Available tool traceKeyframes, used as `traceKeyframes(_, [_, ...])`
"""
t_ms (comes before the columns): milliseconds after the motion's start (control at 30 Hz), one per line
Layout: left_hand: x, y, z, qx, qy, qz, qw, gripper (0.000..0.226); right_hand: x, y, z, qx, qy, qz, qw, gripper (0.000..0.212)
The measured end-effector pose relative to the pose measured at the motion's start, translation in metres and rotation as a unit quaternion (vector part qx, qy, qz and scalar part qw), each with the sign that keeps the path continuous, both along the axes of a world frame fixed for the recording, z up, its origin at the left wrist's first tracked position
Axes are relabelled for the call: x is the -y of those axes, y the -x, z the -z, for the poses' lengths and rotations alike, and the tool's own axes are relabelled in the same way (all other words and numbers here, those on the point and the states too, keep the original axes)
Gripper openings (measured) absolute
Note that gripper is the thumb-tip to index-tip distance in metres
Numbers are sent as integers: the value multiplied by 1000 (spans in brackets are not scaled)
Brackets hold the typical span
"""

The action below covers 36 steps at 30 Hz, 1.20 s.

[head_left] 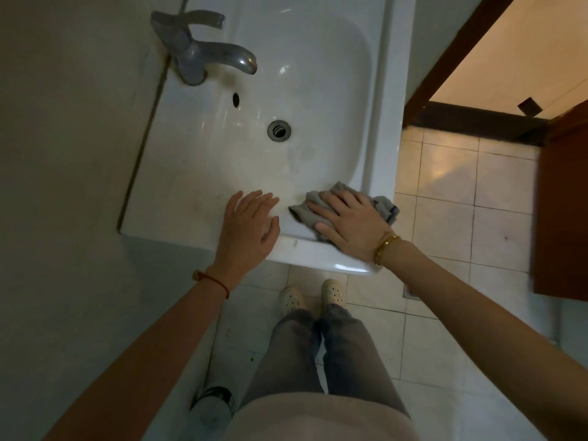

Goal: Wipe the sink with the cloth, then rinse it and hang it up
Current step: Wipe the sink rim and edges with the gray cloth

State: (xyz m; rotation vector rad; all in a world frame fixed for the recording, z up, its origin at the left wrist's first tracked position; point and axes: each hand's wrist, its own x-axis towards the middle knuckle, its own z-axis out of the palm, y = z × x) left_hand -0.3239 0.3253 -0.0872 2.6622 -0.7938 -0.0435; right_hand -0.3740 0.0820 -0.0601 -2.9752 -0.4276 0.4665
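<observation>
sink [197, 198] rim | cloth [346, 205] flat under right hand [350, 224] fingers [321, 210]

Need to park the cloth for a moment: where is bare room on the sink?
Bare: the sink ledge left of the left hand, and the basin around the drain. Crowded: the near rim, where the right hand presses the cloth, and the faucet corner.

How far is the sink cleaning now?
Nothing looks finished yet. In hand: the right hand presses the grey cloth flat on the sink front rim, while the left hand rests on it. Left: rinsing under the tap, which shows no water, and hanging up.
</observation>
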Motion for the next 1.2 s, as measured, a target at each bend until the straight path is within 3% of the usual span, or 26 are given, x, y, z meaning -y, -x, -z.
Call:
traceKeyframes(167, [1,0,-3,-31,1,-10,999,44,46,10,-13,9,-11,-71,997,51])
traceKeyframes(267, [0,-1,-3,-33,-3,-9,999,43,23,8,-7,-17,-32,-36,999,57])
traceKeyframes(400, [-1,-2,-3,-33,-2,10,999,41,-14,24,-8,-73,-152,23,985,54])
traceKeyframes(500, [-3,-4,-8,-34,5,36,999,42,-11,43,-14,-59,-197,63,977,53])
traceKeyframes(767, [-63,-39,-12,5,-5,108,994,41,-61,58,-12,16,-51,156,986,59])
traceKeyframes(967, [-107,-59,-7,30,4,108,994,40,-156,15,-4,34,-67,204,976,46])
traceKeyframes(1067, [-115,-61,-2,24,16,95,995,40,-129,42,-6,45,-56,229,971,50])
traceKeyframes(1200, [-115,-59,1,22,28,95,995,40,-87,75,-5,76,-16,339,937,46])
